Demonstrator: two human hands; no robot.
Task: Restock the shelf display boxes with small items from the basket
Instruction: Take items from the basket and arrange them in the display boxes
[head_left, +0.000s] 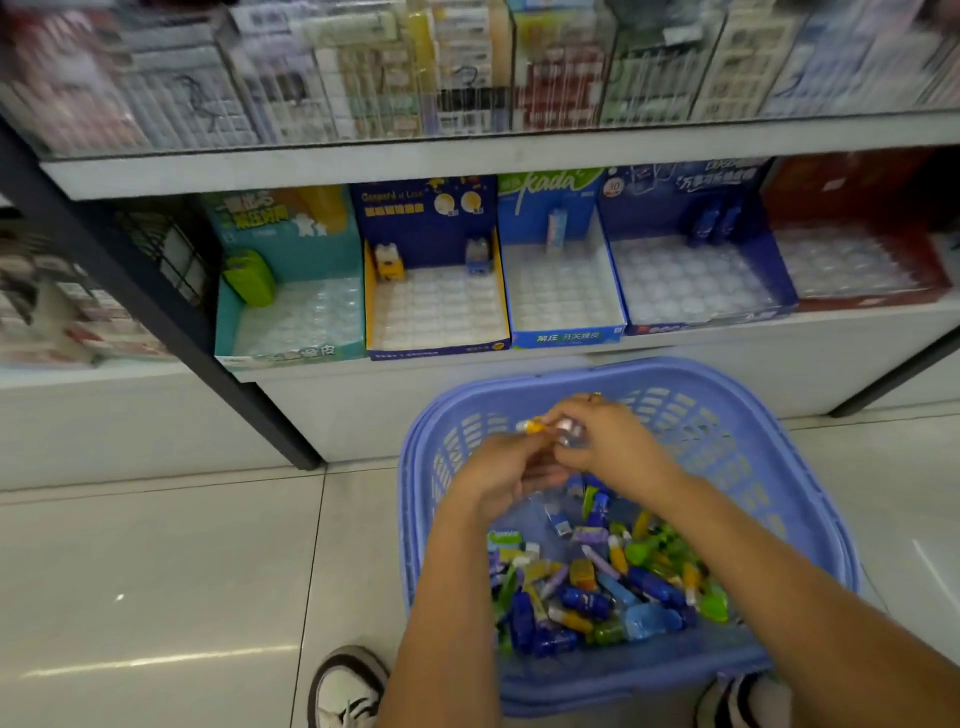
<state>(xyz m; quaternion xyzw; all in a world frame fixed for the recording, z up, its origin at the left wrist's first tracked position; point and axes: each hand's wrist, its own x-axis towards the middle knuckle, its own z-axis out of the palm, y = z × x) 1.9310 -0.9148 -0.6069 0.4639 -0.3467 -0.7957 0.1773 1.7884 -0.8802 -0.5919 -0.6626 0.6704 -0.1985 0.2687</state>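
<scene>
1. In the head view, a blue plastic basket (779, 467) sits on the tiled floor (156, 571) at 5 o'clock, just in front of the shelf (467, 161).
2. A heap of small items (597, 587) in blue, green, yellow and purple fills the near part of the basket.
3. Both hands meet over the far part of the basket, touching each other.
4. The left hand (498, 478) has its fingers curled inward, its tips at a yellow-tipped item (535, 427).
5. The right hand (608, 447) is curled over the clear-wrapped end of that item and seems to pinch it. The blur makes the exact grip hard to read.
6. Five display boxes stand side by side on the lower shelf, from 11 to 2 o'clock, each lined with a clear tray of mostly bare wells.
7. The teal box (306, 353) at 11 o'clock has a green item (249, 278) at its back left.
8. The navy box (426, 208) at 12 o'clock has one yellow piece (385, 262) and one blue piece (478, 254) in its back corners.
9. The light blue box (566, 338) holds one pale upright piece (557, 231) at the back.
10. The dark blue box (685, 192) at 1 o'clock has dark blue pieces (719, 223) at the back.
11. The red box (831, 187) stands at 2 o'clock.
12. Two shoes (348, 691) show at 6 o'clock, on either side of the basket.
</scene>
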